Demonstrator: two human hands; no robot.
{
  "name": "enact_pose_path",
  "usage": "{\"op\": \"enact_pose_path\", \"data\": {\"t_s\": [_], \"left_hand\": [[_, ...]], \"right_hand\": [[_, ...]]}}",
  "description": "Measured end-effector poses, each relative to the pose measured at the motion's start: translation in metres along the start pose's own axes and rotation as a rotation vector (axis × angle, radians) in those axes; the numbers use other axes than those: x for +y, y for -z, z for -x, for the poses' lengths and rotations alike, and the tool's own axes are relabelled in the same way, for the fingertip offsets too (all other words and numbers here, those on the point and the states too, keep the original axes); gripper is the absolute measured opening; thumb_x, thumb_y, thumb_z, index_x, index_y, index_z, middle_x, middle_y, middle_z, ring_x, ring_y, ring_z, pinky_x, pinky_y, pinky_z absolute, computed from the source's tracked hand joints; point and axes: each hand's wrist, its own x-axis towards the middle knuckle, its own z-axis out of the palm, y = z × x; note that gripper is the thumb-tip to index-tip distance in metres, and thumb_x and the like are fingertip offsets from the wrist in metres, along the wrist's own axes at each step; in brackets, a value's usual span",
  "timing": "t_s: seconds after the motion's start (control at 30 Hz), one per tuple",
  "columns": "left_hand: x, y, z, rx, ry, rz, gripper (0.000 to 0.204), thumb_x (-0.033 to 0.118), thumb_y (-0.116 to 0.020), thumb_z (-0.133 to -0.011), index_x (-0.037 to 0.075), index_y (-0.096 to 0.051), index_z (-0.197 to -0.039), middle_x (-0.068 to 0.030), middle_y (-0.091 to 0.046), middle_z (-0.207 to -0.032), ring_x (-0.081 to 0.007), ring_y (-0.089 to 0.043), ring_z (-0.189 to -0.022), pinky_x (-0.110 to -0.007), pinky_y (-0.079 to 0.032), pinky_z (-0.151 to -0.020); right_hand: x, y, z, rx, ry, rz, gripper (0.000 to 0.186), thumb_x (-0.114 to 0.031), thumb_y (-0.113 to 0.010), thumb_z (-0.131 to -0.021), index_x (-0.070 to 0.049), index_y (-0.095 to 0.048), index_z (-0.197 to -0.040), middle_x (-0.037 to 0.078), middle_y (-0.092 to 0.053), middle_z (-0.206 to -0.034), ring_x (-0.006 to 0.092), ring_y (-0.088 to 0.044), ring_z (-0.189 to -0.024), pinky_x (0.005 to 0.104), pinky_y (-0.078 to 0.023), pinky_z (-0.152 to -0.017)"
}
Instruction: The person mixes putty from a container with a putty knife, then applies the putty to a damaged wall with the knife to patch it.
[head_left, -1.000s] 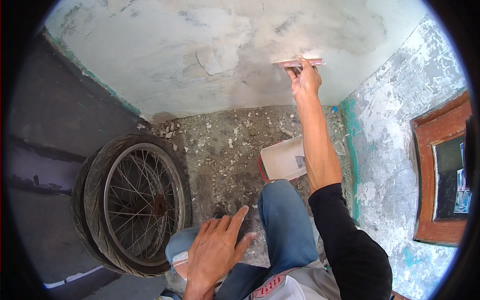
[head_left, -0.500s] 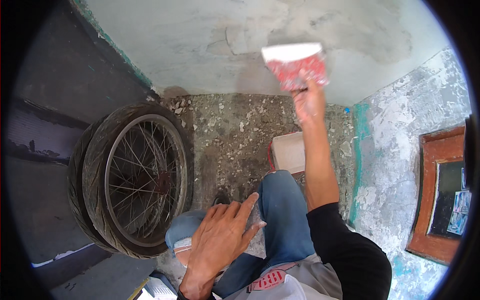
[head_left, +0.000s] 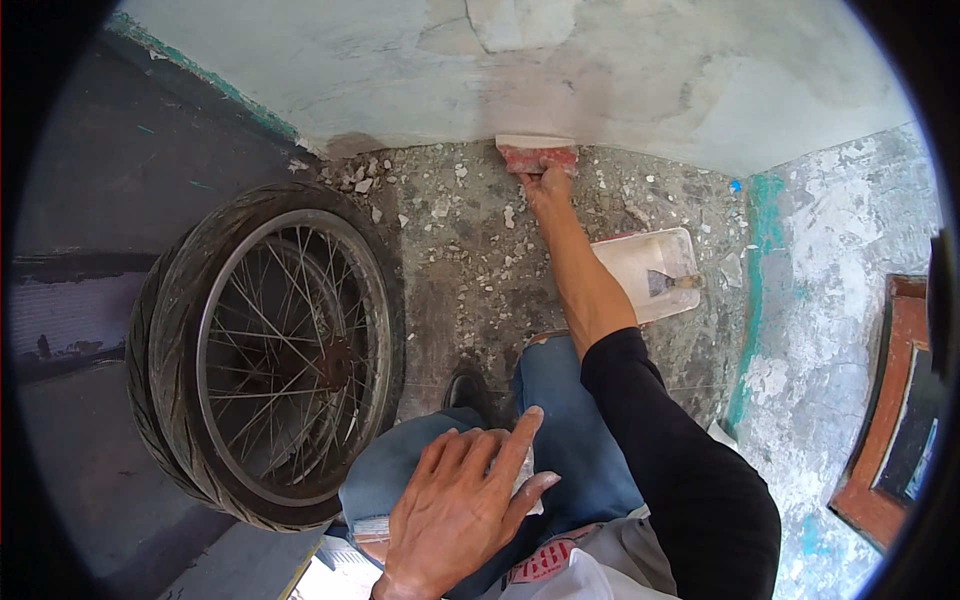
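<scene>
A: From the head view, where do we stand with the wall (head_left: pixel 600 70)?

B: We judge it well along. Most of the surface above looks pale and smoothed over, with a few rougher patches near the top. At its foot our right hand (head_left: pixel 548 188) is clamped around the handle of the red scraper (head_left: pixel 537 153), whose pale blade edge lies against the wall where it meets the floor (head_left: pixel 470 260).

A: What seems left?

B: The bottom strip, as far as we can see, and the tidying: chips and crumbs of plaster lie scattered over the floor. The teal-edged side wall (head_left: pixel 830 250) on our right is flaked and patchy.

A: Which way does the scraper point?

B: Its blade points away from us, toward the wall, with the handle back toward our wrist. The blade's long axis runs left to right along the wall's base.

A: And our other hand?

B: Our left hand (head_left: pixel 455 510) is spread flat on our jeans-clad knee, fingers apart, holding nothing.

A: Anything else close by?

B: A white tray (head_left: pixel 650 270) with a small putty knife (head_left: pixel 668 283) in it sits just right of our forearm. A spoked wheel with its tyre (head_left: pixel 270 350) leans at our left, well apart from the scraper.
</scene>
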Motion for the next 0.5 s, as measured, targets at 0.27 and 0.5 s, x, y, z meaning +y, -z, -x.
{"op": "enact_pose_path", "data": {"t_s": [0.27,0.5], "left_hand": [[-0.005,0.003,0.000,0.099,-0.113,-0.036,0.059,0.042,-0.064,-0.100,0.009,-0.053,-0.147,-0.0097,-0.067,-0.106,-0.0286,-0.064,-0.098,-0.043,-0.049,-0.097],[-0.003,0.003,0.000,0.050,-0.050,0.046,0.060,0.042,-0.065,-0.099,0.011,-0.050,-0.148,-0.0140,-0.067,-0.106,-0.0338,-0.064,-0.103,-0.045,-0.048,-0.098]], "right_hand": [[-0.043,-0.092,0.055,-0.194,0.091,0.044,0.027,0.003,-0.047,-0.101,0.013,-0.044,-0.125,0.029,-0.057,-0.125,0.0456,-0.065,-0.113,0.0600,-0.061,-0.098],[-0.095,-0.170,0.163,-0.325,0.194,-0.046,0.024,0.004,-0.054,-0.098,0.012,-0.045,-0.119,0.024,-0.057,-0.119,0.0402,-0.065,-0.112,0.0559,-0.057,-0.105]]}}
